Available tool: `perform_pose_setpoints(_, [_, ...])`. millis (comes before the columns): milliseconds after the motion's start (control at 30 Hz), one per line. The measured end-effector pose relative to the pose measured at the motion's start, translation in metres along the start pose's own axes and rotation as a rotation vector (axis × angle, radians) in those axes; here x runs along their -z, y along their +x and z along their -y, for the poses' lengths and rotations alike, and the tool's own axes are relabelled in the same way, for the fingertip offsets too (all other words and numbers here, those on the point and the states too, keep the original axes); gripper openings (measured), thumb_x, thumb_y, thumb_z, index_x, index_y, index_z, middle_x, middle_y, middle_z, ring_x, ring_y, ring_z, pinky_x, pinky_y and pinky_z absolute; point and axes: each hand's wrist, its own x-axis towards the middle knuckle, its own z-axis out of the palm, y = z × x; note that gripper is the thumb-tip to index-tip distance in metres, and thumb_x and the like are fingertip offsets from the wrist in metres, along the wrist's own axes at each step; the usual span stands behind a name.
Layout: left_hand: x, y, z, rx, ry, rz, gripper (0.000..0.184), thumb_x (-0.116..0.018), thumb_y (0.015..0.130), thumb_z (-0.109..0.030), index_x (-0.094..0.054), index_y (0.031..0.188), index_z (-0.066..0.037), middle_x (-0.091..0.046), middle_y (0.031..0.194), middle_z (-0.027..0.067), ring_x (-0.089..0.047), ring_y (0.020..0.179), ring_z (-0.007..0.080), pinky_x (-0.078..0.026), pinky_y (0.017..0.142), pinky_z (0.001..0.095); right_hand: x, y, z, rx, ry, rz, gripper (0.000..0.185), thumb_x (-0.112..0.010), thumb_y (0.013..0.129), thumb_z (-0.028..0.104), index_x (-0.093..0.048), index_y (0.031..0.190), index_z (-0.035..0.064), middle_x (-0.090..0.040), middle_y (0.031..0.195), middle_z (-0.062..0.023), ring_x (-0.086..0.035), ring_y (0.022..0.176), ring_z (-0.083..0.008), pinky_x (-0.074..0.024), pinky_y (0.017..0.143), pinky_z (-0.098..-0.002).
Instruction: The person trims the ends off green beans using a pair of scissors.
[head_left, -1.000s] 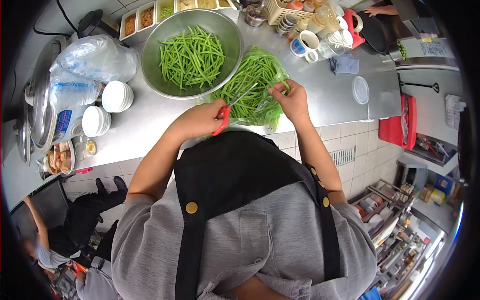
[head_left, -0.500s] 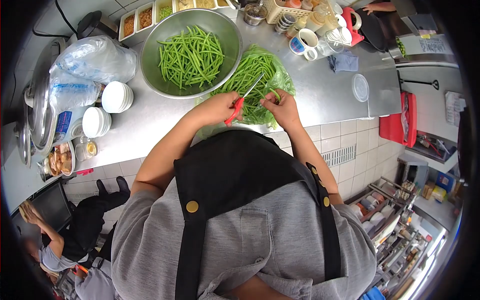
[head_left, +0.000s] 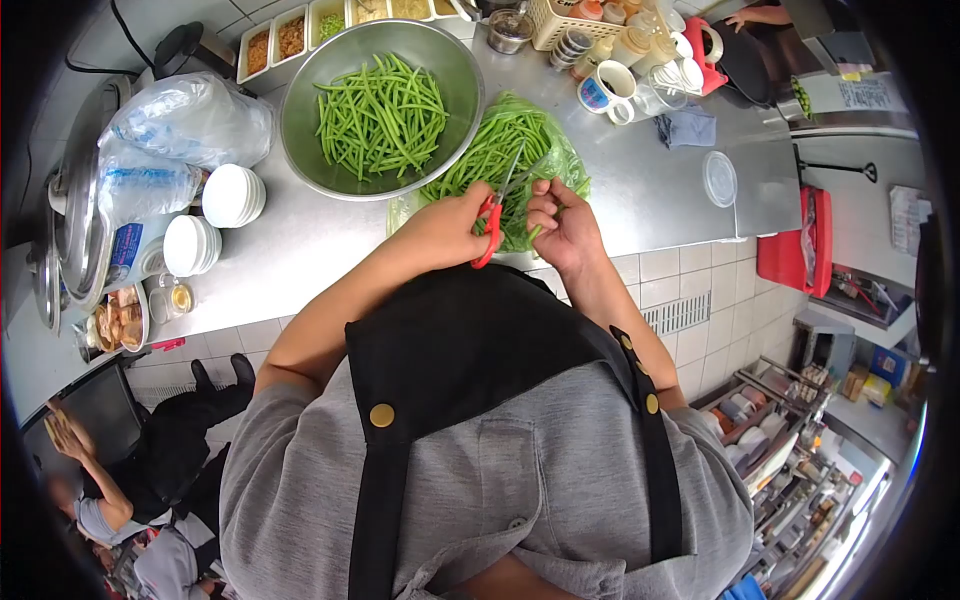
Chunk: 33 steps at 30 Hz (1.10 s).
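My left hand [head_left: 452, 228] is closed on red-handled scissors [head_left: 492, 232], whose blades are spread and point away from me over the beans. Just to the right, my right hand [head_left: 568, 228] has its fingers curled round a green bean [head_left: 537, 231], whose end sticks out below them. Beneath both hands, a pile of green beans [head_left: 500, 143] lies in an opened green plastic bag [head_left: 572, 170]. Left of the bag stands a large metal bowl [head_left: 300, 135] with more green beans [head_left: 382, 115] in it.
White bowls [head_left: 233, 195] and plastic bags [head_left: 180, 120] stand at the left. Food containers [head_left: 292, 36] line the back. Cups [head_left: 605, 90], bottles and a blue cloth [head_left: 687, 127] are at the back right, near a round lid [head_left: 719, 179]. Co-workers [head_left: 165, 450] are at the lower left.
The scissors' blades have spread and their handles have moved right. My right hand has shifted left and turned, its fingers now more curled. A co-worker at the lower left has raised an arm.
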Motion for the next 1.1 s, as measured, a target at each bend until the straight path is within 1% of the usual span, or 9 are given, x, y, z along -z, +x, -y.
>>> perform_pose_setpoints(567, [-0.004, 0.012, -0.007, -0.001, -0.047, -0.048, 0.040, -0.070, 0.092, -0.029, -0.049, 0.111, -0.002, -0.069, 0.094, 0.0228, -0.068, 0.087, 0.0396, -0.052, 0.075, 0.0436, 0.004, 0.001, -0.015, -0.155, 0.237, 0.162, 0.023, -0.041, 0.110, 0.023, -0.048, 0.101, 0.0030, -0.056, 0.091, -0.0069, -0.043, 0.063, -0.0102, -0.0332, 0.044, -0.0212])
perform_pose_setpoints(667, [-0.008, 0.014, 0.008, -0.063, -0.093, -0.088, 0.035, -0.069, 0.093, -0.025, -0.050, 0.111, -0.002, -0.068, 0.089, 0.0200, -0.071, 0.086, 0.0323, -0.053, 0.071, 0.0396, 0.007, 0.011, -0.012, -0.156, 0.184, 0.195, 0.019, -0.043, 0.110, 0.022, -0.048, 0.102, 0.0051, -0.057, 0.091, -0.0078, -0.047, 0.066, -0.0129, -0.0406, 0.050, -0.0233])
perform_pose_setpoints(733, [0.000, 0.010, 0.017, 0.056, -0.171, 0.111, 0.031, -0.067, 0.095, -0.022, -0.052, 0.113, -0.001, -0.069, 0.089, 0.0154, -0.071, 0.085, 0.0230, -0.053, 0.068, 0.0338, -0.014, 0.009, -0.018, 0.323, -0.310, -0.130, 0.011, -0.043, 0.108, 0.015, -0.050, 0.105, 0.0064, -0.058, 0.094, -0.0090, -0.055, 0.072, -0.0173, -0.0491, 0.061, -0.0293])
perform_pose_setpoints(767, [0.003, 0.007, 0.023, 0.056, -0.170, 0.111, 0.031, -0.067, 0.095, -0.022, -0.052, 0.113, -0.001, -0.069, 0.089, 0.0154, -0.071, 0.085, 0.0230, -0.053, 0.068, 0.0338, -0.008, 0.016, -0.015, 0.323, -0.310, -0.130, 0.011, -0.043, 0.108, 0.015, -0.050, 0.105, 0.0064, -0.058, 0.094, -0.0090, -0.055, 0.072, -0.0173, -0.0491, 0.061, -0.0293])
perform_pose_setpoints(833, [0.009, 0.000, 0.042, 0.073, -0.333, 0.001, 0.031, -0.065, 0.097, -0.020, -0.053, 0.116, 0.000, -0.070, 0.094, 0.0121, -0.068, 0.085, 0.0164, -0.053, 0.068, 0.0298, 0.015, 0.033, -0.006, 0.712, -0.784, 0.142, 0.009, -0.042, 0.104, 0.006, -0.050, 0.109, 0.0071, -0.061, 0.096, -0.0098, -0.063, 0.081, -0.0235, -0.0536, 0.072, -0.0363])
perform_pose_setpoints(900, [0.014, -0.004, 0.052, 0.044, -0.370, -0.034, 0.031, -0.064, 0.098, -0.019, -0.052, 0.118, 0.001, -0.071, 0.100, 0.0132, -0.067, 0.086, 0.0172, -0.053, 0.068, 0.0297, 0.024, 0.038, 0.002, 0.660, -0.902, 0.206, 0.013, -0.048, 0.099, 0.002, -0.056, 0.109, 0.0058, -0.064, 0.097, -0.0112, -0.067, 0.084, -0.0235, -0.0547, 0.074, -0.0369])
perform_pose_setpoints(1000, [0.030, -0.015, 0.039, 0.111, -0.498, -0.064, 0.030, -0.062, 0.098, -0.017, -0.052, 0.119, 0.001, -0.071, 0.100, 0.0133, -0.067, 0.087, 0.0158, -0.052, 0.067, 0.0281, 0.020, 0.043, -0.005, 1.014, -1.813, 0.155, 0.018, -0.068, 0.086, 0.010, -0.071, 0.104, 0.0112, -0.066, 0.099, -0.0093, -0.070, 0.087, -0.0263, -0.0560, 0.074, -0.0380])
perform_pose_setpoints(1033, [0.030, -0.015, 0.040, 0.109, -0.497, -0.066, 0.030, -0.062, 0.098, -0.017, -0.052, 0.119, 0.001, -0.071, 0.100, 0.0133, -0.067, 0.087, 0.0158, -0.052, 0.067, 0.0281, 0.018, 0.043, -0.006, 1.017, -1.813, 0.156, 0.018, -0.068, 0.086, 0.010, -0.071, 0.104, 0.0112, -0.066, 0.099, -0.0093, -0.070, 0.087, -0.0263, -0.0560, 0.074, -0.0380])
perform_pose_setpoints(1100, [0.029, -0.015, 0.040, 0.097, -0.525, -0.105, 0.029, -0.062, 0.097, -0.017, -0.052, 0.118, 0.001, -0.071, 0.099, 0.0134, -0.066, 0.085, 0.0147, -0.051, 0.066, 0.0278, 0.015, 0.044, -0.010, 1.001, -2.327, 0.263, 0.022, -0.072, 0.086, 0.014, -0.071, 0.108, 0.0126, -0.066, 0.113, -0.0030, -0.069, 0.088, -0.0276, -0.0569, 0.075, -0.0375])
